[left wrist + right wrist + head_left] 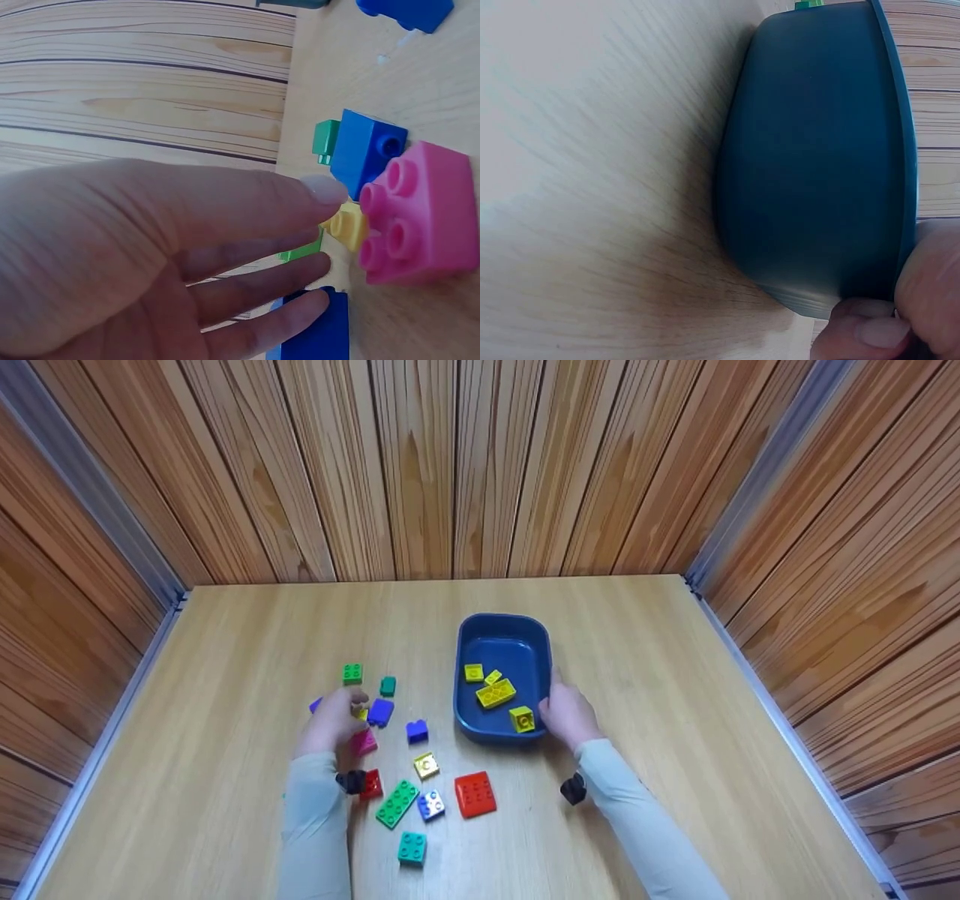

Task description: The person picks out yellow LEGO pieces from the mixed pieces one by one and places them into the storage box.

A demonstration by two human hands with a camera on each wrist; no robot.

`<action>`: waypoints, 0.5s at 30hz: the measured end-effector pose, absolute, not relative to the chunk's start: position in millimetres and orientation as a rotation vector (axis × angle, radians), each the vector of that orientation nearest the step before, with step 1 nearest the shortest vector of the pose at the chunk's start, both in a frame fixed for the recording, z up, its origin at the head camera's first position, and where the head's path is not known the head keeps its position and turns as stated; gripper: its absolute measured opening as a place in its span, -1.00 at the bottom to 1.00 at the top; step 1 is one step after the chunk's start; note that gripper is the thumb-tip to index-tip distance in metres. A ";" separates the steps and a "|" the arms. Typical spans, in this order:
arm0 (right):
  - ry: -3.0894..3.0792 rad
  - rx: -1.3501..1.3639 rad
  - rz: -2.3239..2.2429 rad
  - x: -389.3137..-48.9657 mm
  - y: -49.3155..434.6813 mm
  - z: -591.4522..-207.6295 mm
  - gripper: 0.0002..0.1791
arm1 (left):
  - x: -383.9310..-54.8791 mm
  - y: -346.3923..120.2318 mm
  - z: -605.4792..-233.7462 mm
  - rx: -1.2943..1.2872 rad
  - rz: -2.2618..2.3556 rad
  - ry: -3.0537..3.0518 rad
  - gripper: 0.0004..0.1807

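Head view: left hand [332, 722] spreads, empty, beside yellow brick [363, 715]; right hand [570, 713] grips blue tub [504, 651].

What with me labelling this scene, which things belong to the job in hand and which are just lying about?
Likely the job's:
blue container, held by the right hand
yellow bricks inside it
yellow brick at the left hand
glare-lit yellow brick

Likely just lying about:
pink brick
large red brick
long green brick
teal brick
blue bricks
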State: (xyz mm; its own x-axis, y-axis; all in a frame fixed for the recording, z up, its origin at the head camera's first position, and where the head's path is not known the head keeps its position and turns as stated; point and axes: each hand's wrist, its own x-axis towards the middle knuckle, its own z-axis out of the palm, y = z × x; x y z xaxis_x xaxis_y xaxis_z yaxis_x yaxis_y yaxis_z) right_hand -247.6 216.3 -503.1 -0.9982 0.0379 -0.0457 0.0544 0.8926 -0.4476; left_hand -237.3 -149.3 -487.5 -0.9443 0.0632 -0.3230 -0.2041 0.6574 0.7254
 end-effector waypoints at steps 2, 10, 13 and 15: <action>3.033 0.071 -0.701 -247.1 216.4 -503.1 -0.25 | -238.0 -147.4 -488.9 -0.124 1.134 2.562 -0.51; 3.022 0.081 -0.706 -246.8 215.7 -502.8 -0.26 | -247.0 -140.7 -497.4 -0.136 1.037 2.574 -0.52; 2.990 0.098 -0.725 -247.2 215.4 -502.3 -0.26 | -250.0 -140.3 -498.6 -0.137 1.018 2.587 -0.55; 2.992 0.099 -0.736 -247.6 215.6 -502.3 -0.26 | -251.5 -140.4 -498.0 -0.144 1.015 2.590 -0.57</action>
